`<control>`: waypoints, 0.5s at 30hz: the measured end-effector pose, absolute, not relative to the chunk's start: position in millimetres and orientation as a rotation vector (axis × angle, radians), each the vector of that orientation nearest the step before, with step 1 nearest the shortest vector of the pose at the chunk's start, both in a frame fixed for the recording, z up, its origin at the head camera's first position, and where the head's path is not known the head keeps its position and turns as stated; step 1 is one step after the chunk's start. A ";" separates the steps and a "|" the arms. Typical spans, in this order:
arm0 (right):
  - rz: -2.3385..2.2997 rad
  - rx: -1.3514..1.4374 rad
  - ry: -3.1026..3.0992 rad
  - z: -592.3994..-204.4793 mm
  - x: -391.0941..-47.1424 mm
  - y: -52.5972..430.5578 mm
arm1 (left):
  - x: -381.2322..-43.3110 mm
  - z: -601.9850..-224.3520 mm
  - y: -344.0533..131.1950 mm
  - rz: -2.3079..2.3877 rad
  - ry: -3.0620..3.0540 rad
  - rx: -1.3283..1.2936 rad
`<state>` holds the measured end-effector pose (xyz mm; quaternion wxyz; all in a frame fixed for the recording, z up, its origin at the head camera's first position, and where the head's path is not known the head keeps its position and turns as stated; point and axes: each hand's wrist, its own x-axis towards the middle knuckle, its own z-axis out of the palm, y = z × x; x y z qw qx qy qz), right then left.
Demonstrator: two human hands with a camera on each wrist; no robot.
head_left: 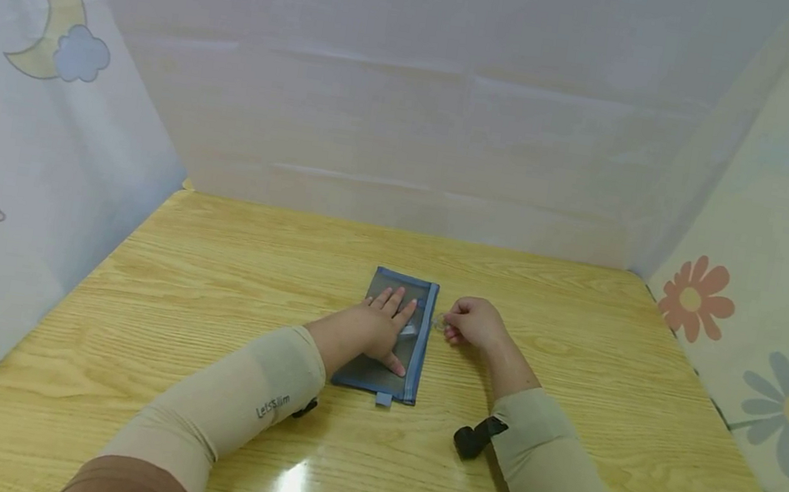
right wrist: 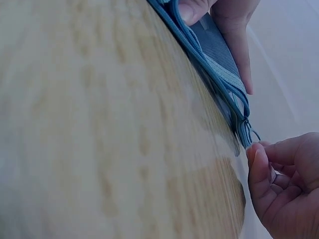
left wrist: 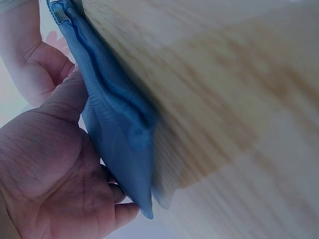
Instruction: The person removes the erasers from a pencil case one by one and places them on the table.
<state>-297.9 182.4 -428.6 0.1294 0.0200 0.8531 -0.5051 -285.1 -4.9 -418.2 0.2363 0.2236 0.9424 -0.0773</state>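
A blue-edged mesh zipper pouch (head_left: pixel 371 373) lies flat on the table, its zipper along the right side. My left hand (head_left: pixel 377 330) rests on the pouch with fingers spread. Something whitish (head_left: pixel 409 330) shows by that hand, too small to make out. Just off the pouch's right edge, my right hand (head_left: pixel 476 323) pinches the small, clear-looking zipper pull (head_left: pixel 439 325) between thumb and fingers. The right wrist view shows a thin loop (right wrist: pixel 255 134) leading from the zipper to these fingertips. There the zipper edges (right wrist: pixel 230 82) bulge apart near the slider.
The wooden table (head_left: pixel 208 279) stretches around the pouch. Pale sheets form a back wall (head_left: pixel 381 126) and side walls, printed with a moon, a star and flowers. Black wrist straps (head_left: pixel 477 438) sit on both sleeved arms. A small blue tab (head_left: pixel 384 400) sticks out from the pouch's near end.
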 end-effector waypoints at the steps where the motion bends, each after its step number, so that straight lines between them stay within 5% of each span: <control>1: -1.473 0.075 2.480 -428.8 -298.8 182.2 | -284.7 -417.9 -5.0 -0.210 2.584 0.614; 15: -1.503 0.132 2.506 -428.3 -307.4 180.4 | -285.1 -417.5 -5.4 -0.225 2.582 0.627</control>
